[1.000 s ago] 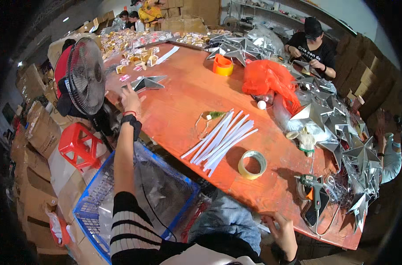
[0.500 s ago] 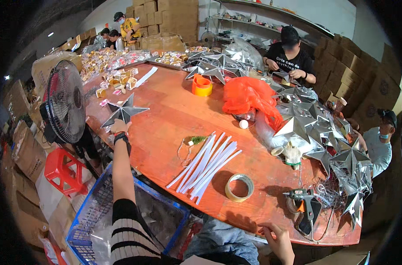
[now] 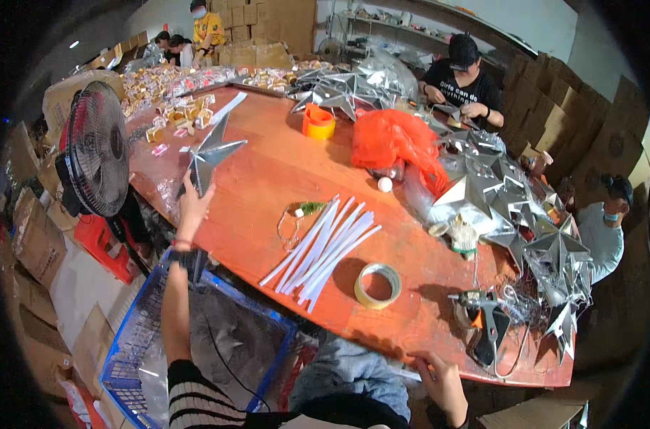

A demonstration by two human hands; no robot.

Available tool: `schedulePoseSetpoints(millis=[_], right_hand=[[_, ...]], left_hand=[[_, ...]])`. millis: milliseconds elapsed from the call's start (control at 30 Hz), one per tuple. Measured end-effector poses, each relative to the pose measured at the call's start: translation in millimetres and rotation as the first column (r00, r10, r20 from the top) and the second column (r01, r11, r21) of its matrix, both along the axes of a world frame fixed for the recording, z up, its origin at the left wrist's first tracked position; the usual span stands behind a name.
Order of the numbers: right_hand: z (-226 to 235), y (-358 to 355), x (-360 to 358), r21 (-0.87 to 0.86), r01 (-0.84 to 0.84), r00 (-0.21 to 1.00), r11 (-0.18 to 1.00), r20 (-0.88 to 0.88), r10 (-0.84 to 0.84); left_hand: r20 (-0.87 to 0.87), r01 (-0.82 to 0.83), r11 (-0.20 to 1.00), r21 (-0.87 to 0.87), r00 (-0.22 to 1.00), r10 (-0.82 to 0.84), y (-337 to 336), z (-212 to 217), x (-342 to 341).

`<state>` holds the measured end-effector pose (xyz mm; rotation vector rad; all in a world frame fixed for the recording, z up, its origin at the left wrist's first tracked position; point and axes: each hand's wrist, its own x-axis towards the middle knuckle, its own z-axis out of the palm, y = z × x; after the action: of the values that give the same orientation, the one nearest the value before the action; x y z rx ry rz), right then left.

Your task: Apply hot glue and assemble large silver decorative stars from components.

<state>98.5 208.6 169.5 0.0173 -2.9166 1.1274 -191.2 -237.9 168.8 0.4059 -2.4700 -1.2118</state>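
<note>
At the table's left side, my left hand [image 3: 195, 204] grips a silver five-pointed star [image 3: 212, 156] by its near points, tilted up off the red-brown tabletop [image 3: 282, 171]. My right hand [image 3: 443, 379] is at the near table edge, its fingers loosely bent and apart, with nothing visible in them. Between the hands lies a loose bundle of white strips [image 3: 321, 250]. Beside it are a roll of tape [image 3: 360, 294] and a small green sprig [image 3: 310, 208] with string. A glue gun [image 3: 489, 314] stands at the right, close to the right hand.
Silver stars [image 3: 482, 193] are heaped along the right, near a red plastic bag [image 3: 396, 146] and an orange roll [image 3: 318, 127]. A fan [image 3: 96, 150] and a blue crate [image 3: 117, 357] stand at the left. A person in black [image 3: 471, 86] works across the table.
My left hand has raised the star from the tabletop and tipped it upright. My right hand stays by the table edge. The whole view has shifted slightly.
</note>
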Motion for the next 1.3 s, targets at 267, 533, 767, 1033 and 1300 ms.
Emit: schedulePoseSetpoints(millis=[267,533,767,1033,1300], right_hand=[[31,-31,-21,-0.31,-0.116,0.932,0.944,-0.364,-0.005],[38,-46,-10,-0.645,-0.115,0.718,0.756,-0.58,-0.386],[67,14,72,-0.691,0.216,0.444,0.69,-0.56,-0.7],[38,53,383,-0.156,0.892,-0.363,-0.425,-0.807,-0.466],[150,73,479,-0.532,0.742,-0.609,-0.409,-0.789,-0.079]], left_hand=[[-0.567,0.546,0.837,0.033,0.7,-0.434,161,28,155],[-0.614,0.592,0.721,-0.361,0.431,-0.661,253,19,205],[-0.285,0.895,0.44,0.067,0.44,-0.852,351,3,271],[-0.317,0.964,-0.201,0.174,-0.139,-0.938,362,5,289],[-0.367,0.995,-0.096,0.005,-0.087,-0.926,376,3,242]])
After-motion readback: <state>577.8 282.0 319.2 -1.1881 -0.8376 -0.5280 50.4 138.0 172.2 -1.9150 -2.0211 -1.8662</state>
